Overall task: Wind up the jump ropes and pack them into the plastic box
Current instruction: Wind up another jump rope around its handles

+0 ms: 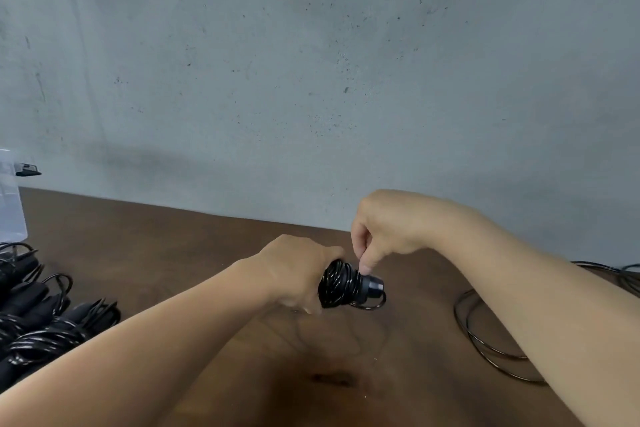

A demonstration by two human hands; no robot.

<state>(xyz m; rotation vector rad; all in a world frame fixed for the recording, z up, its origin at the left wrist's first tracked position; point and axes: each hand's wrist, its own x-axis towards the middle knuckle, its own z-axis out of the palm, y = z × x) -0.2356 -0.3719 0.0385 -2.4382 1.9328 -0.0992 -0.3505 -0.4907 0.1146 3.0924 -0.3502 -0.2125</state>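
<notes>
The jump rope (341, 284) is held above the desk (207, 239), its cord coiled tightly around the handles. Judged light, glossy and springy, so the coil may loosen. The left hand (294, 267) holds the bundle in a full grip; the right hand (381, 229) pinches the cord end by the handle cap. Keep hold across the coils.

A brown wooden table (214, 239) stands against the wall. Wound black ropes (41, 329) lie piled at its left. A clear plastic box (12, 204) sits behind them, and loose rope (485, 343) lies at right.

Bare workroom: pitted grey concrete wall (311, 62) behind brown wooden table (173, 236)
</notes>
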